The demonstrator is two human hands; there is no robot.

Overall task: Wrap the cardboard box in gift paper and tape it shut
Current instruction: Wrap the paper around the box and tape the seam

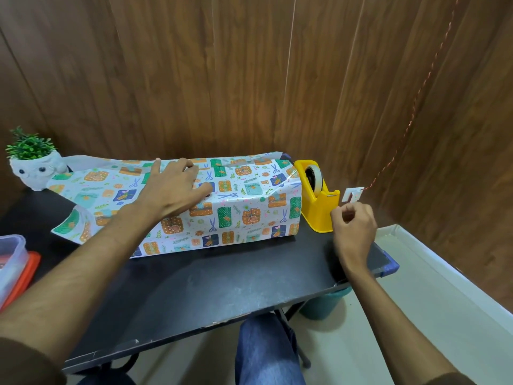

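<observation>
A long box lies on the black table [222, 284], covered in white gift paper [244, 207] printed with presents and scissors. My left hand [177, 187] presses flat on top of it, fingers spread over the paper's seam. Loose paper sticks out past the box's left end. A yellow tape dispenser [316, 201] with a white roll stands right of the box. Beside the dispenser's cutter, my right hand [352, 229] has its fingertips pinched together; whether tape is between them I cannot tell.
A white owl pot with a green plant [33, 168] stands at the back left. A clear plastic tub with an orange lid [14, 268] sits at the left edge. A teal bin [324, 304] is under the table's right end. Wood-panelled walls close behind and right.
</observation>
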